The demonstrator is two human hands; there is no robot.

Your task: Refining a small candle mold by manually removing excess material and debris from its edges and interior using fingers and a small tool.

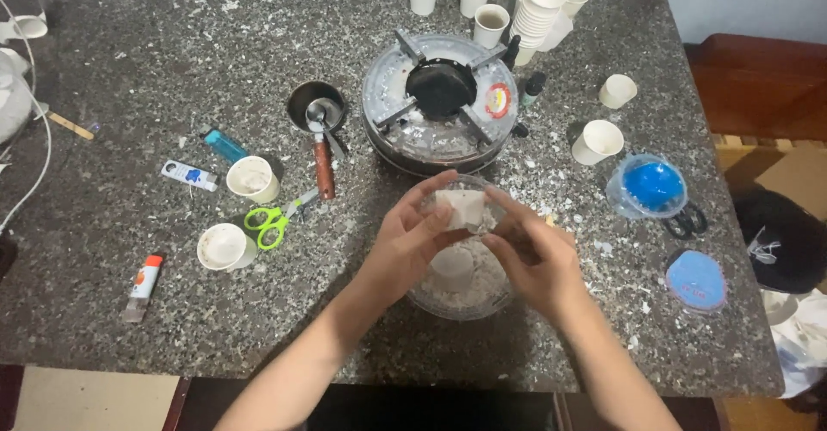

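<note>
Two hands hold one pale block over a bowl.
Left hand and right hand pinch the block tight above the clear bowl on the desk; a loose grip could drop it, spilling crumbs near the stove.

Single head-worn view, looking steeply down, close over speckled stone table

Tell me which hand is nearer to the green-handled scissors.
Left. The left hand is just right of the green-handled scissors, across a short stretch of table, gripping the pale block over the clear bowl. The right hand grips it from the far side.
</note>
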